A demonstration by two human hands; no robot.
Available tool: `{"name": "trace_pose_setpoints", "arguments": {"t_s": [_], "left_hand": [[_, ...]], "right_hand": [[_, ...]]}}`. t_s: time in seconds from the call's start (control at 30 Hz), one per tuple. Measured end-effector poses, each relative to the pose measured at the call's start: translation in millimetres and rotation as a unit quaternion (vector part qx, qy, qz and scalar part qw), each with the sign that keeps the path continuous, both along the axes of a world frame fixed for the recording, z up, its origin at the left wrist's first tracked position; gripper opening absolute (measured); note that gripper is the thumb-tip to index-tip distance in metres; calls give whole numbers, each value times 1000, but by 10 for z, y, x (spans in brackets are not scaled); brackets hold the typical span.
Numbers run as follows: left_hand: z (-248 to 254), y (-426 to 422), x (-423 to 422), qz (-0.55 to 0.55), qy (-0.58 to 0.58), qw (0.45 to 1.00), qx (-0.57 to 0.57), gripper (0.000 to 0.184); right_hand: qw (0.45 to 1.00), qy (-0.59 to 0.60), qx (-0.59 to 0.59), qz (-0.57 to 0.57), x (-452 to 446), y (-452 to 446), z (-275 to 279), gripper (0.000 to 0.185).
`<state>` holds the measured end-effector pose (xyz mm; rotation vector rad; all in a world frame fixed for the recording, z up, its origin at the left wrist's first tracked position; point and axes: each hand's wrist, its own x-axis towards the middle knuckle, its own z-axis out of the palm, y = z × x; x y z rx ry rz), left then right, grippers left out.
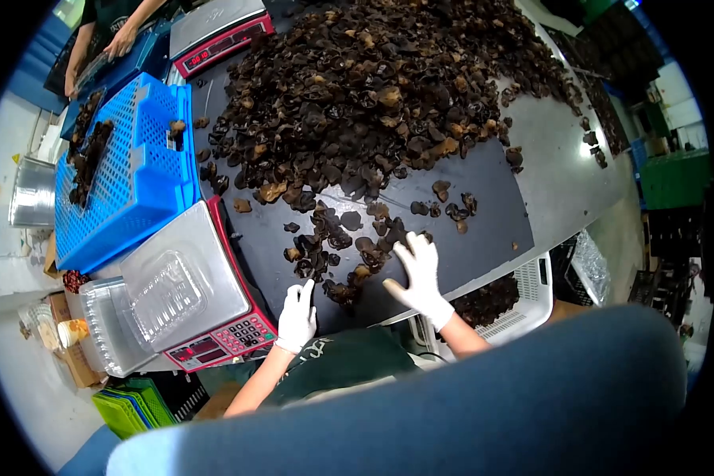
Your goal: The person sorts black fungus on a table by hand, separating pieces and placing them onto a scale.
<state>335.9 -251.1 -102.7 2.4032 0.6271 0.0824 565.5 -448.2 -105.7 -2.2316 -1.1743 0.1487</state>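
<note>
My left hand (pixel 297 319), in a white glove, is near the front edge of the dark mat (pixel 484 198), fingers extended and slightly apart, holding nothing visible. Gloved in white too, my right hand (pixel 419 276) has its thumb and fingers spread over the mat, beside some loose dark fungus pieces (pixel 373 252). Between and beyond both hands lie more scattered pieces. Behind them a large heap of the same dark brown, wrinkled fungus (pixel 357 103) covers the back of the table.
On the left are a scale (pixel 186 278) with a clear plastic tray (pixel 166 292) and a blue basket (pixel 127 174). A second scale (pixel 218 28) stands farther back. Another person's hands (pixel 121 40) are at top left. A white crate (pixel 535 297) sits below the table's right front edge.
</note>
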Motion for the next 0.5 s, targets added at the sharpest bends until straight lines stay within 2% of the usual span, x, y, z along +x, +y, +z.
{"name": "trace_pose_setpoints", "arguments": {"t_s": [0.03, 0.07, 0.1, 0.17, 0.2, 0.27, 0.3, 0.33, 0.4, 0.47, 0.5], "left_hand": [[-36, 3, 17, 3, -24, 999, -27, 65], [-55, 11, 40, 6, -48, 997, -53, 62], [19, 17, 87, -5, -58, 995, -79, 50], [55, 39, 118, 10, -71, 993, -95, 48], [91, 54, 135, 21, -82, 990, -113, 46], [164, 93, 158, 70, -82, 986, -129, 40], [133, 129, 173, 67, -113, 987, -95, 40], [94, 160, 182, 63, -143, 986, -62, 41], [105, 200, 232, 63, -128, 989, -48, 38], [134, 220, 277, 29, -146, 989, 3, 36], [112, 220, 277, 24, -116, 993, -15, 35]], "right_hand": [[998, -37, -35, 41, -98, 30, -40, 83], [998, 2, -40, 56, -210, 99, 7, 80], [995, 26, -28, 95, -282, 155, 37, 78], [989, 32, -6, 141, -397, 261, 182, 67], [990, -10, 45, 137, -380, 340, 289, 53], [986, -26, 135, 94, -256, 498, 264, 36], [977, -34, 193, 86, -107, 643, 254, 25], [980, -36, 185, 60, 0, 732, 232, 20], [982, -29, 185, 37, 242, 961, 206, 18], [985, -84, 149, 25, 379, 1148, 240, 19], [990, -91, 107, 20, 395, 1229, 243, 19]]}}
